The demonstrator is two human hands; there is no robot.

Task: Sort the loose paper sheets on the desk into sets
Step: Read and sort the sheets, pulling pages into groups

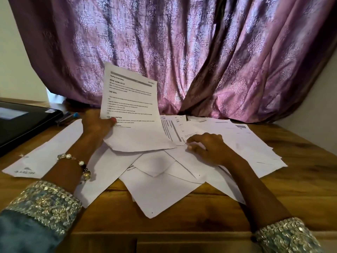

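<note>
On the wooden desk (291,189) in front of us, loose paper sheets (158,187) lie scattered and overlapping, most of them blank side up, with a few printed ones toward the back right. Our left hand (96,125) grips one printed sheet (130,106) by its lower left edge, thumb on the printed face, and holds it tilted up above the pile so its text faces us. Our right hand (206,145) rests on the sheets to the right of centre, fingers curled down onto the paper; from this angle we cannot tell whether they pinch an edge or only press on it. A beaded bracelet (76,161) sits on our left wrist, and both sleeves have sequined cuffs. At the far left lies a black folder (23,121) with a pen (69,116) just beside it. A purple patterned curtain (182,52) hangs behind the desk.
</note>
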